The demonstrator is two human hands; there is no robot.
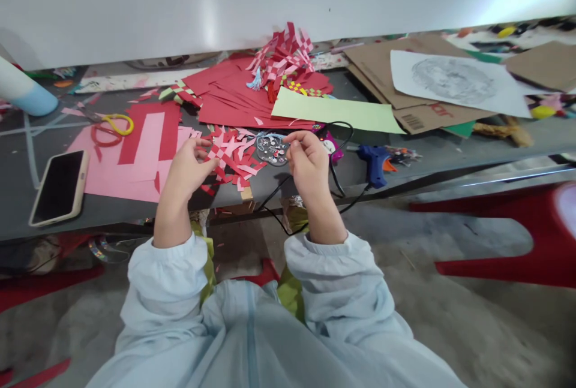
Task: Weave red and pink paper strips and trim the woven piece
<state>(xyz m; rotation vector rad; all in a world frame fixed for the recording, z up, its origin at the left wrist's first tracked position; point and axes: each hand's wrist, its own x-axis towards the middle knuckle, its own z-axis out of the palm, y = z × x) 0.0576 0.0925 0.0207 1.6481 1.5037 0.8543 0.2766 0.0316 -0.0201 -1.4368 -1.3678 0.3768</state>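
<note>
My left hand is open, thumb and fingers apart, at the left edge of a red and pink woven paper piece with loose strip ends. Whether it touches the paper I cannot tell. My right hand is closed in a pinch; what its fingertips hold, if anything, is too small to make out. Just left of those fingertips lies a clear round dish or bag of small charms and beads, with a light blue cord along its upper edge. Behind the right hand a purple object is partly hidden.
Scissors lie on pink and red paper, a phone to their left. A blue glue gun with a black cable is at right. Red sheets, a pale green strip and cardboard lie behind.
</note>
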